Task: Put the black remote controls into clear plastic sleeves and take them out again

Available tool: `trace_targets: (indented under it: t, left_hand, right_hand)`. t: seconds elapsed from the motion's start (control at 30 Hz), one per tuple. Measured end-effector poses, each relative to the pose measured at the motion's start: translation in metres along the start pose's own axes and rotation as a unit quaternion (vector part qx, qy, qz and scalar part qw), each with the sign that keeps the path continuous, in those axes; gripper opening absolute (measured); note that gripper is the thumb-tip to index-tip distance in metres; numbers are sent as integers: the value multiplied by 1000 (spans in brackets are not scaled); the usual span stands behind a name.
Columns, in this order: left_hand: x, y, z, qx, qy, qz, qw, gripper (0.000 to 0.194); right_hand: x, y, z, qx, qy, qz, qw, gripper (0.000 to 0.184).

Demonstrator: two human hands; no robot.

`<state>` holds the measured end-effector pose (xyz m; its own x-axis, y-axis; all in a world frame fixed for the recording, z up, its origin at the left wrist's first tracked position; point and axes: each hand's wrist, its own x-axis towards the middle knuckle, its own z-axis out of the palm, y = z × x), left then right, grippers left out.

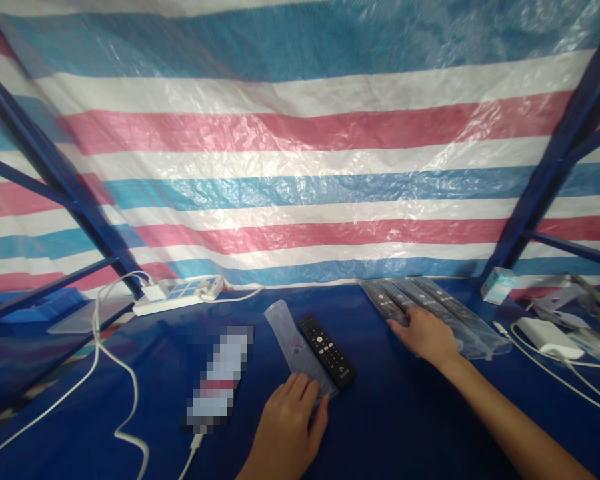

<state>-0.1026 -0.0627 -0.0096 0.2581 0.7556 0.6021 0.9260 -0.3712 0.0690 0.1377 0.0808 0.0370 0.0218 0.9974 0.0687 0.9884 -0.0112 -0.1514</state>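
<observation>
My left hand rests at the lower end of a clear plastic sleeve, fingers lightly bent and thumb apart from them. Beside that sleeve lies a bare black remote control with white and dark buttons, just beyond my left fingertips. Over on the right, my right hand lies open on a row of several black remotes in clear sleeves. Its thumb and fingers spread across the leftmost bagged remotes and hide parts of them.
A blurred-out phone-like device lies left on the blue table, with a white cable attached. Behind it is a white power strip. To the right are a white adapter, cables and a small box. Striped sheeting hangs behind.
</observation>
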Motion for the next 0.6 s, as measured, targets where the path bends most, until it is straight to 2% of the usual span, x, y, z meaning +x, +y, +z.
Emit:
trace_targets:
  t: [0.07, 0.17, 0.3, 0.37, 0.47, 0.6]
  left_hand:
    - [3, 1, -3, -1, -5, -3, 1000, 22]
    - [19, 3, -10, -12, -36, -29, 999, 22]
    - [66, -1, -12, -20, -124, -120, 985, 24]
    - [97, -11, -2, -10, -163, -148, 975, 25]
    - [140, -33, 26, -19, -214, -195, 957, 27]
    - [176, -58, 63, -58, -276, -218, 934, 25]
  right_hand:
    - [-2, -1, 1, 1, -4, -11, 1000, 41]
    - [-9, -7, 5, 13, 1, -61, 998, 37]
    - [-22, -18, 14, 51, 0, -145, 988, 32]
    - [-27, -22, 17, 70, 1, -174, 982, 28]
    - [-31, -20, 18, 104, 4, -197, 975, 27]
    - [-29, -10, 16, 149, 19, -194, 969, 33]
